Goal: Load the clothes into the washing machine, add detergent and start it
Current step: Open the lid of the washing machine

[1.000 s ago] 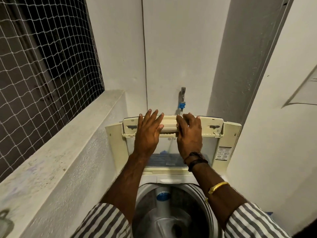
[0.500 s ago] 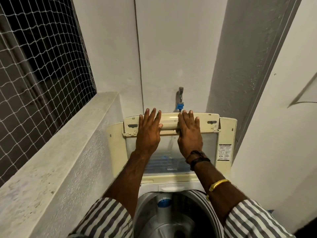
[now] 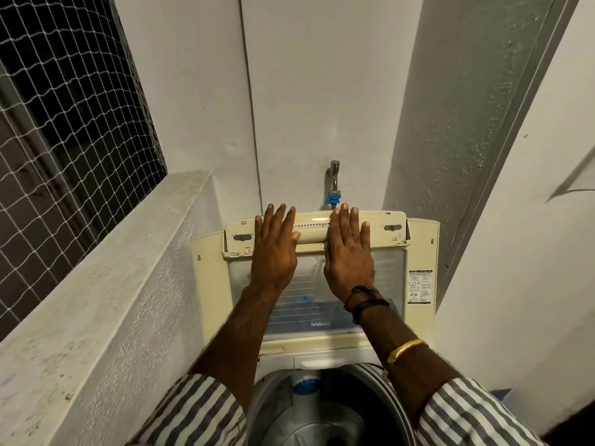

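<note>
My left hand (image 3: 273, 252) and right hand (image 3: 349, 255) press flat, fingers straight, side by side on the raised lid (image 3: 380, 239) above the open drum (image 3: 322, 426), just under the tap (image 3: 335, 178), with a ledge (image 3: 112, 284) and net (image 3: 64, 123) at my left.

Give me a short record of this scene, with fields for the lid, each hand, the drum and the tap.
lid: raised open
left hand: flat on the lid, fingers straight
right hand: flat on the lid, fingers straight
drum: open; no clothes in the visible part
tap: above the lid, with blue fitting
</note>
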`<state>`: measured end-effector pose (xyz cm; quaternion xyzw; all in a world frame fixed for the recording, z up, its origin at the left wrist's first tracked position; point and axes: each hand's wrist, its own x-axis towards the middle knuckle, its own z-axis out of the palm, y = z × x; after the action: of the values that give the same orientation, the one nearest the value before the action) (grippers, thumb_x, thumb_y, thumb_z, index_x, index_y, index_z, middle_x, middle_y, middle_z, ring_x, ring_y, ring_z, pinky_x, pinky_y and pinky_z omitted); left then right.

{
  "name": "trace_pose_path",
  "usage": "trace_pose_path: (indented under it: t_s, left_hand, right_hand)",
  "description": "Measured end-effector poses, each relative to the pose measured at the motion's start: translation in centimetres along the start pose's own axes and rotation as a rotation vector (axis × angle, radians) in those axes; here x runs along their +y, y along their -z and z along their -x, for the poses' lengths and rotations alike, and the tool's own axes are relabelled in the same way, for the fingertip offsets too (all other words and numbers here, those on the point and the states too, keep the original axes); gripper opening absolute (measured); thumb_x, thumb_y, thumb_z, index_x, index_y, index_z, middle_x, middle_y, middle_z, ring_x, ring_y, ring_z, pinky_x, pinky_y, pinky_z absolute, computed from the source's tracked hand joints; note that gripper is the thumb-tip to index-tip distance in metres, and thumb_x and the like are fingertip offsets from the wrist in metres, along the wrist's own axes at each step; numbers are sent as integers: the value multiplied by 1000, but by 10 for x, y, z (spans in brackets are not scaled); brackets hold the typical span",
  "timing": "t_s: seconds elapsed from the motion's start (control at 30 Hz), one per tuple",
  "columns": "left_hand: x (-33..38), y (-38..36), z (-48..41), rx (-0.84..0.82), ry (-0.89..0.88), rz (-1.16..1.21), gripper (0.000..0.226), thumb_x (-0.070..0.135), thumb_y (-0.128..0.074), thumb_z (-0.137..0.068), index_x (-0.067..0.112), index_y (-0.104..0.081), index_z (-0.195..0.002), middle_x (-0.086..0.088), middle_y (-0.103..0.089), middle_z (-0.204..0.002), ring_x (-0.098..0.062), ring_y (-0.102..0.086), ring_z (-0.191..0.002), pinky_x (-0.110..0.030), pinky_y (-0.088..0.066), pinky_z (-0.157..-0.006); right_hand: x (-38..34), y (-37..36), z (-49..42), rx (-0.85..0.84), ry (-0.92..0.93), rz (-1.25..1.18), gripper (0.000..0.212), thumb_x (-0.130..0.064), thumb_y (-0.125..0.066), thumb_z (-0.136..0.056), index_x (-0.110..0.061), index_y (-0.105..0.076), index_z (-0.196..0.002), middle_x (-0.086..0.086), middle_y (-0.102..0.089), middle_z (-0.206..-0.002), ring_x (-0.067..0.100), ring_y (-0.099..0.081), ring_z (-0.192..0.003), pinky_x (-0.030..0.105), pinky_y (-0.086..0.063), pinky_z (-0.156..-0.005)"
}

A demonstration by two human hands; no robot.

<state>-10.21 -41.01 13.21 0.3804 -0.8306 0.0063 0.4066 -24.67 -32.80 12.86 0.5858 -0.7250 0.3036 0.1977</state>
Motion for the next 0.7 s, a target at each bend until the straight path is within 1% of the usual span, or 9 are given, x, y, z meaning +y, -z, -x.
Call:
trace_pose_path:
  t_s: [0.23,0.37,0.53,0.63,0.7]
  left_hand:
    - [2,3,3,14,-14,1,53,27,-35,-103,11,-34,-154,-12,-30,-162,-30,-16,-153,-48,-3,-125]
    - [6,10,8,14,-19,-20,53,29,-34,-103,12,-34,-154,-12,-30,-161,-30,-17,-153,-46,-1,-125]
    - [10,20,13,-5,-25,-62,53,30,-34,-104,14,-32,-155,-10,-29,-162,-28,-17,-153,-44,1,-125]
    - [14,26,15,-42,-23,-68,56,32,-34,-103,13,-30,-156,-11,-24,-164,-29,-14,-154,-45,1,-125]
    - [17,30,20,-54,-9,-50,58,32,-36,-102,11,-29,-156,-12,-21,-164,-30,-12,-154,-47,-2,-126]
  right_hand:
    - [-1,-1,3,19,-4,-8,74,-14,-46,-98,-8,-6,-159,12,1,-167,29,7,-154,49,5,-124]
    - [-2,5,9,8,-3,-10,73,-15,-45,-98,-7,-6,-159,12,1,-167,29,6,-154,49,5,-124]
    - [2,19,23,-9,55,5,72,-14,-49,-97,-7,-11,-158,12,-3,-167,30,2,-154,52,-5,-124]
    - [4,26,34,-37,63,13,70,-14,-48,-98,-7,-12,-158,13,-4,-166,30,1,-154,50,-4,-124]
    - [2,31,41,-47,56,0,69,-14,-47,-99,-7,-13,-158,14,-4,-166,31,1,-153,47,-2,-124]
